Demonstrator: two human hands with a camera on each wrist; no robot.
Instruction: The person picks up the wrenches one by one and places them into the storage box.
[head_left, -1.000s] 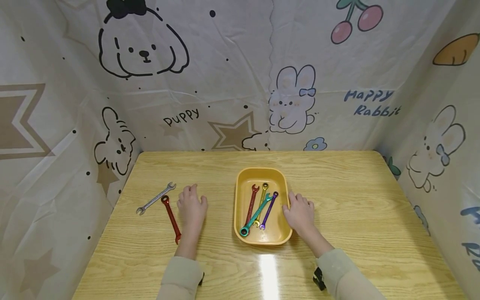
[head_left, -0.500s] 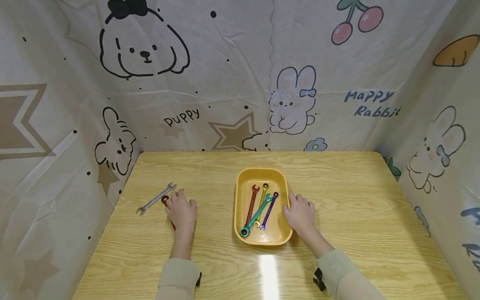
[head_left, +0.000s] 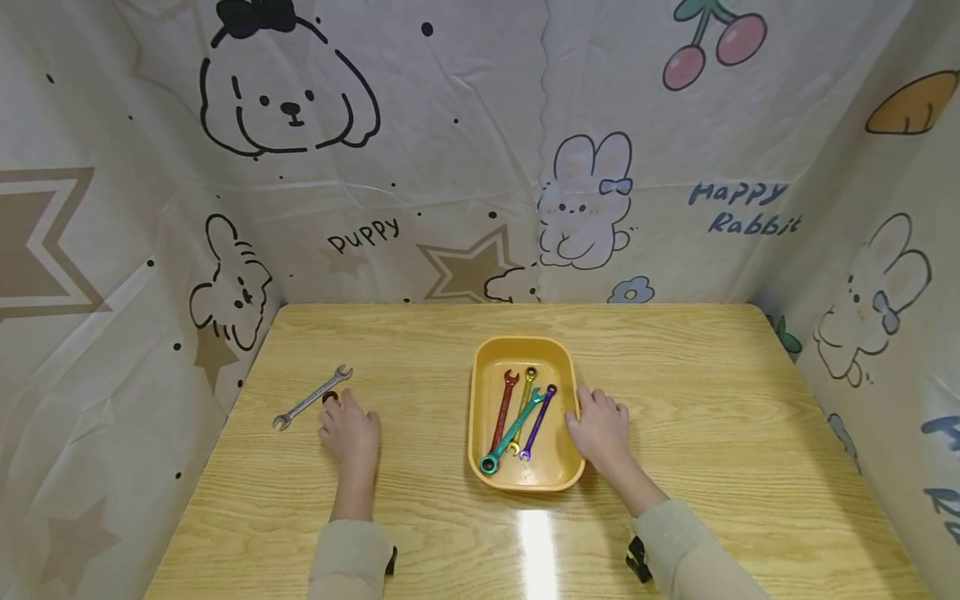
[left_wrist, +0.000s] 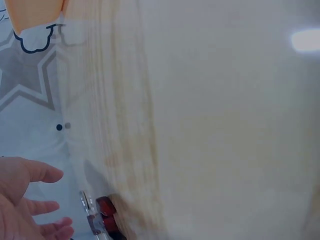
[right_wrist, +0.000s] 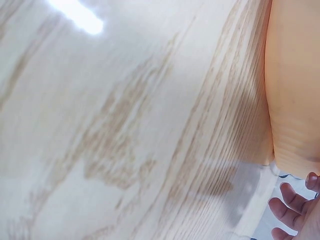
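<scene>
Across the pale-yellow wood-grain table (head_left: 712, 400), the rounded rectangular yellow plastic tray (head_left: 528, 486) sits central; the right hand (head_left: 602, 427) rests at its three-o'clock rim, grip unclear. At nine, the left hand (head_left: 352, 433) hovers, thumb and fingers apart, over the loose shiny red metal wrench (left_wrist: 105, 206); pinching mid-shaft should lift it level.

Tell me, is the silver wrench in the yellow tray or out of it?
Out. The silver wrench lies on the table near the left hand, well apart from the yellow tray.
</scene>
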